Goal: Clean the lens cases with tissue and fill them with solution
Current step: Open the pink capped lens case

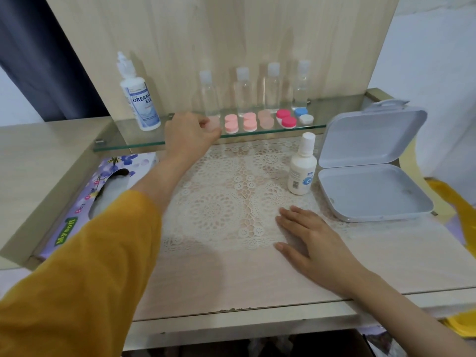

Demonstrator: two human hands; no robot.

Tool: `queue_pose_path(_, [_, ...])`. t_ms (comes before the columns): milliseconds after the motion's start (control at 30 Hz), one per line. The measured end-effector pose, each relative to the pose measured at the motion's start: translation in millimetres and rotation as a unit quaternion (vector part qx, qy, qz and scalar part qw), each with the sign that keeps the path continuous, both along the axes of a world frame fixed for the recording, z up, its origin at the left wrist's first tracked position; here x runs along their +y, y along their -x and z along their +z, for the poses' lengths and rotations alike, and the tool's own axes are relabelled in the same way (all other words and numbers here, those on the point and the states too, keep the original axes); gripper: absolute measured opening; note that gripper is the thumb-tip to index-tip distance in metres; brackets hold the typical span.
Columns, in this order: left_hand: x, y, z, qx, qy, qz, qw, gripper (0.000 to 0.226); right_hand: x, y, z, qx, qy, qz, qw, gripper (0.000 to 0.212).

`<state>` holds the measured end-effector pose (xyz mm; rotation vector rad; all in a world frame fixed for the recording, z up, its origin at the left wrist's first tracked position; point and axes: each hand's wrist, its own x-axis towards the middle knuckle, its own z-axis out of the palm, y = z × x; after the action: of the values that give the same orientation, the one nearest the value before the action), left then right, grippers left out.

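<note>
Where a clear glass shelf (128, 136) crosses the scene at twelve o'clock, paired round lens cases stand in a row along its front edge. A pale translucent pink lens case (214, 124) is at the left end, then a pink-and-white lens case (231, 124), a salmon lens case (249, 122), a faint pink lens case (265, 119), a hot-pink lens case (286, 118) and a blue-and-white lens case (304, 115).

The left hand (189, 136), coming out of a mustard-yellow sleeve (77, 266), reaches up to eleven o'clock. Its curled fingertips meet the pale translucent pink case, but blur hides whether they pinch it.

Behind the row stand four clear plastic bottles (242, 91) with white caps, and at ten o'clock a tall white solution bottle (139, 104) with a blue label.

Below the shelf, a small white solution bottle (302, 168) stands at two o'clock on a cream lace mat (221, 191), just beside an open grey hinged plastic box (371, 199) at three o'clock.

The right hand (309, 238) lies flat at five o'clock, fingers straight, palm down on the mat's edge. A purple floral tissue box (64, 233) sits at nine o'clock.
</note>
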<state>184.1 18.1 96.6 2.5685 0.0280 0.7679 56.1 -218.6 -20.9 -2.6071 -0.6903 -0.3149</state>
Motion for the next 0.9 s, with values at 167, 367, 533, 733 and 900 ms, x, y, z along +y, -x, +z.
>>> queue_pose_path(167, [-1,-5,3,-0.035,-0.085,-0.042,0.995,0.039,0,0,-1,0.004,-0.003,0.0,1.0,0.059])
queue_pose_path(367, [-12,-11,10,0.025,-0.204,-0.101,0.973,0.039,0,1,-1,0.002,-0.002,0.0,1.0,0.058])
queue_pose_path(533, [-14,-16,11,0.043,-0.221,-0.106,0.969,0.036,-1,0,-1,-0.002,0.001,0.0,1.0,0.057])
queue_pose_path(733, [-17,-21,8,0.037,-0.2,-0.101,0.974,0.031,-1,-1,-1,0.002,0.0,-0.002,1.0,0.057])
queue_pose_path(900, [-18,-21,8,0.034,-0.192,-0.1,0.976,0.027,0,0,0,0.013,-0.002,0.0,1.0,0.058])
